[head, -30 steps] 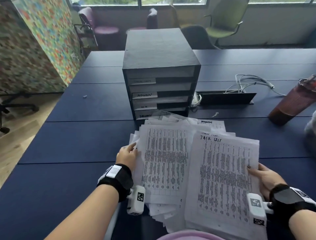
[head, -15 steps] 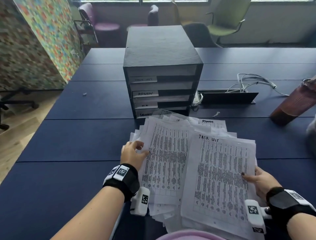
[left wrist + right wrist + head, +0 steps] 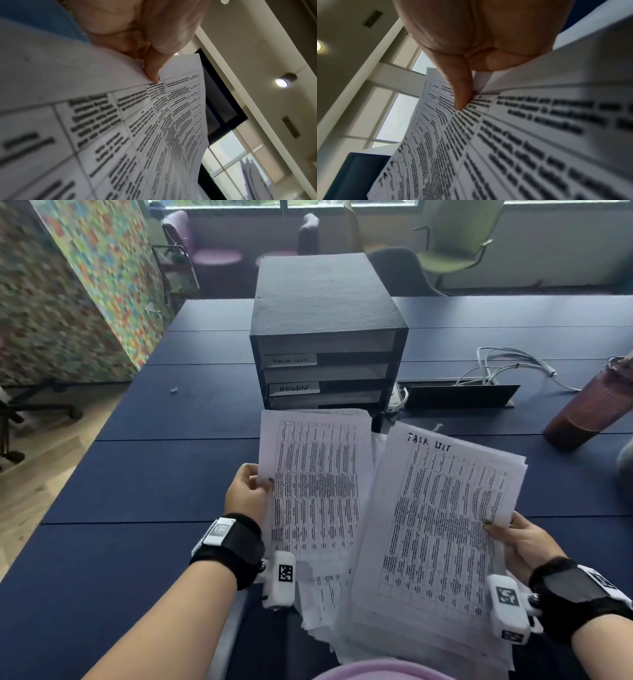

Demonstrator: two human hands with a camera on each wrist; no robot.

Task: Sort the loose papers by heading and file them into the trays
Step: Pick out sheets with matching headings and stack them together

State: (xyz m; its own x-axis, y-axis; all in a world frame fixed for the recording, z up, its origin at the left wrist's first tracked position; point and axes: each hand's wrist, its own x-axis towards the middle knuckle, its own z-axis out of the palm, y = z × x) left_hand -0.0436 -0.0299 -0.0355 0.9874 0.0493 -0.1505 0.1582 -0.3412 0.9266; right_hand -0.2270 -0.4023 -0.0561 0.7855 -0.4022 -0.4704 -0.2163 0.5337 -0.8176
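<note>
My left hand (image 3: 251,491) pinches the left edge of a printed sheet (image 3: 317,484), lifted upright in front of the tray unit; the thumb lies on its face in the left wrist view, sheet (image 3: 137,128). My right hand (image 3: 513,537) grips the right edge of a thicker stack (image 3: 442,525) headed "TASK LIST", thumb on top, seen again as stack (image 3: 505,142). More loose papers (image 3: 322,594) lie beneath. The black tray unit (image 3: 325,313) stands behind, with labels "TASK LIST" (image 3: 291,360) and "ADMIN" (image 3: 294,388); its lower trays are hidden by the lifted sheet.
A dark red tumbler (image 3: 589,405) stands at the right on the blue table (image 3: 154,474). White cables (image 3: 507,364) and a black cable flap (image 3: 459,397) lie right of the trays. Chairs stand beyond the far edge.
My left hand has pinched the left sheet and raised it off the pile, so it now covers the lower trays. The right hand has lifted the "TASK LIST" stack.
</note>
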